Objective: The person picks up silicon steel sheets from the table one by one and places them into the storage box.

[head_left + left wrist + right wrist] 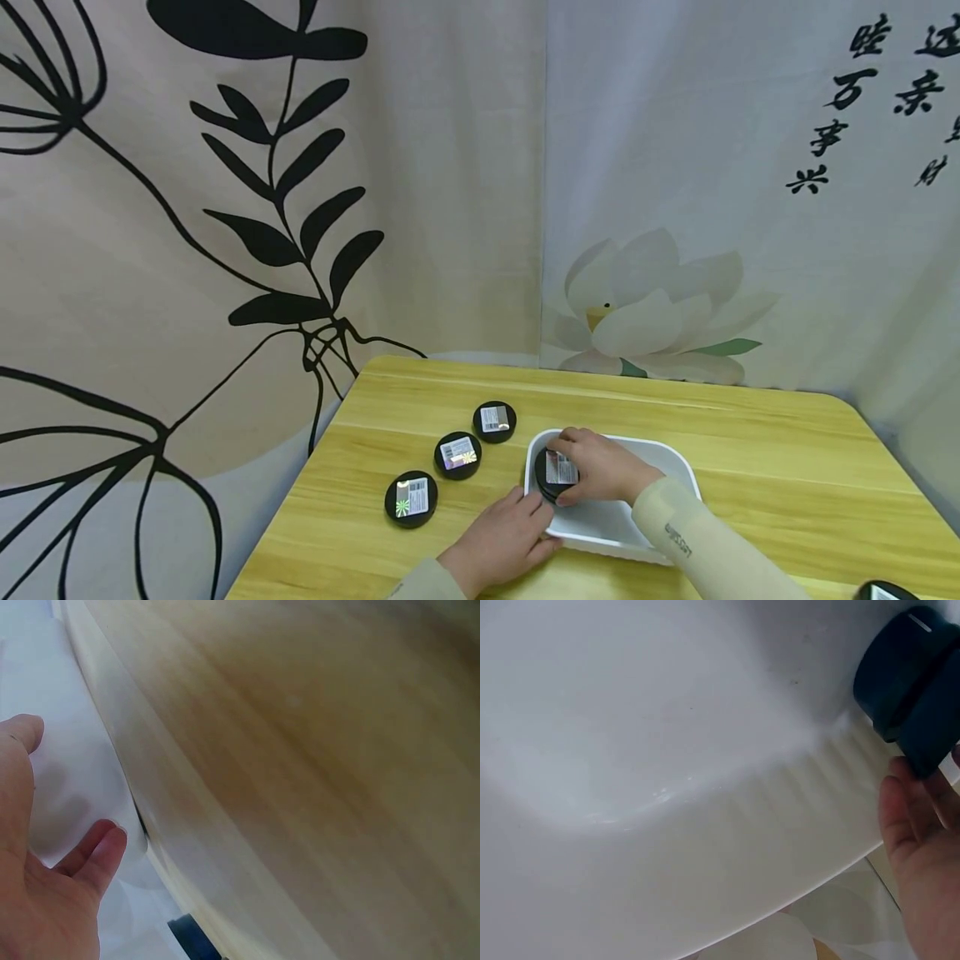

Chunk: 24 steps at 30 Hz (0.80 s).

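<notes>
In the head view a white tray (600,546) sits on the wooden table. My right hand (603,468) reaches into its left end and grips a round black tub (561,468) with a white label, fingers on its far side and thumb on the near side. The right wrist view shows this dark tub (936,712) resting on a second dark round tub (892,667) inside the tray. My left hand (504,537) touches the tray's near left corner with relaxed fingers. In the left wrist view its fingers (101,859) lie against the white tray wall (75,750).
Left of the tray, several black round tubs stand in a slanting row: a near one (411,498), a middle one (457,455) and a far one (494,422). Another black tub (885,591) is partly cut off at the lower right. A printed curtain (465,208) hangs behind the table.
</notes>
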Each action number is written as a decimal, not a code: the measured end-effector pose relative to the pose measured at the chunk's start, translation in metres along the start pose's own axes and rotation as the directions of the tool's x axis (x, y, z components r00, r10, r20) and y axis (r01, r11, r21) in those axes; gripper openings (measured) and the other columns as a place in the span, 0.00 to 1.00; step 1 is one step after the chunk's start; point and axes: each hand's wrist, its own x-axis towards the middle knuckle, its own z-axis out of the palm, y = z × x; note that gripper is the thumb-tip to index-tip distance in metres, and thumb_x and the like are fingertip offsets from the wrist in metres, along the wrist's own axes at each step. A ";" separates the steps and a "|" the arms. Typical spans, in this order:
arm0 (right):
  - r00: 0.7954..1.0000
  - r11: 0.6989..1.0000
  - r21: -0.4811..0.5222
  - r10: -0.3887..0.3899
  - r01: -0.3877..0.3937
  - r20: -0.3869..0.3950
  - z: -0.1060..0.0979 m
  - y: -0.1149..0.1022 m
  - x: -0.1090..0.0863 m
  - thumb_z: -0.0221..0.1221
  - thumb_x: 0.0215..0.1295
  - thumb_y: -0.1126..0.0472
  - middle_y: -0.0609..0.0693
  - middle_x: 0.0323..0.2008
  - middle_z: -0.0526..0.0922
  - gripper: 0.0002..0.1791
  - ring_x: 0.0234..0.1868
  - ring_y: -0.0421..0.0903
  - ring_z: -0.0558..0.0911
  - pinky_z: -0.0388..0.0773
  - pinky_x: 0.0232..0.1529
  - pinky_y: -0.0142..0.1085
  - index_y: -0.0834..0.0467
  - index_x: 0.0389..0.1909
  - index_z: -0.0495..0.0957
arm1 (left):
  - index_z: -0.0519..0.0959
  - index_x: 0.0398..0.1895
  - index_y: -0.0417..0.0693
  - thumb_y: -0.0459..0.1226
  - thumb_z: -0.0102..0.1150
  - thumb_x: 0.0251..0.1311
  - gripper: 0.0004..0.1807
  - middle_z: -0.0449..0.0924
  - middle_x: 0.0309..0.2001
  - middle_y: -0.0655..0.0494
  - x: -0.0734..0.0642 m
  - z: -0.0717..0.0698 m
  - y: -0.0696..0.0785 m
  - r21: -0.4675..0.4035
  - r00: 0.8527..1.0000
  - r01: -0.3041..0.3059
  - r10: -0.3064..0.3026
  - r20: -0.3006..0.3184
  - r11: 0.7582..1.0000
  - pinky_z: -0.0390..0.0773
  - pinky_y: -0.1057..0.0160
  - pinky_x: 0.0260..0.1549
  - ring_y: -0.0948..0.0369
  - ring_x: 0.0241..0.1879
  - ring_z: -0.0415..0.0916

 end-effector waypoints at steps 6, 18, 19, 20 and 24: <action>1.000 1.000 -0.001 0.000 0.000 0.004 0.003 0.002 0.000 0.76 0.47 0.42 0.53 0.57 0.79 0.43 0.51 0.46 0.79 0.80 0.54 0.45 0.55 0.63 0.76 | 0.73 0.44 0.58 0.59 0.38 0.76 0.20 0.73 0.45 0.65 0.000 -0.001 0.000 0.009 1.000 -0.004 0.004 -0.007 1.000 0.72 0.68 0.45 0.64 0.42 0.66; 1.000 1.000 -0.010 -0.013 0.013 0.005 0.004 0.005 0.000 0.76 0.48 0.41 0.51 0.58 0.77 0.42 0.50 0.44 0.80 0.81 0.52 0.44 0.55 0.63 0.76 | 0.72 0.44 0.58 0.59 0.36 0.77 0.20 0.72 0.44 0.65 -0.001 -0.001 0.000 0.057 0.999 -0.020 0.022 -0.038 0.998 0.71 0.68 0.45 0.64 0.41 0.66; 1.000 1.000 -0.014 -0.018 0.018 0.003 0.005 0.005 0.000 0.75 0.49 0.41 0.50 0.58 0.77 0.42 0.50 0.44 0.80 0.81 0.52 0.43 0.55 0.63 0.76 | 0.72 0.44 0.58 0.59 0.36 0.77 0.20 0.72 0.44 0.65 -0.001 -0.001 0.000 0.058 0.999 -0.022 0.024 -0.039 0.998 0.71 0.68 0.44 0.64 0.41 0.66; 1.000 1.000 -0.017 -0.023 0.023 0.000 0.005 0.005 0.000 0.75 0.49 0.41 0.50 0.58 0.77 0.41 0.50 0.44 0.80 0.81 0.52 0.43 0.55 0.62 0.76 | 0.72 0.44 0.57 0.59 0.36 0.77 0.20 0.72 0.43 0.65 -0.001 -0.001 0.000 0.061 0.999 -0.023 0.025 -0.037 0.998 0.70 0.68 0.44 0.64 0.40 0.66; 0.999 0.999 -0.030 -0.036 0.036 -0.004 0.006 0.006 0.000 0.75 0.49 0.40 0.49 0.57 0.76 0.41 0.48 0.42 0.80 0.81 0.50 0.41 0.55 0.62 0.77 | 0.72 0.45 0.58 0.59 0.36 0.77 0.20 0.72 0.43 0.65 -0.001 -0.001 0.000 0.060 0.999 -0.022 0.023 -0.023 0.998 0.70 0.68 0.45 0.64 0.41 0.66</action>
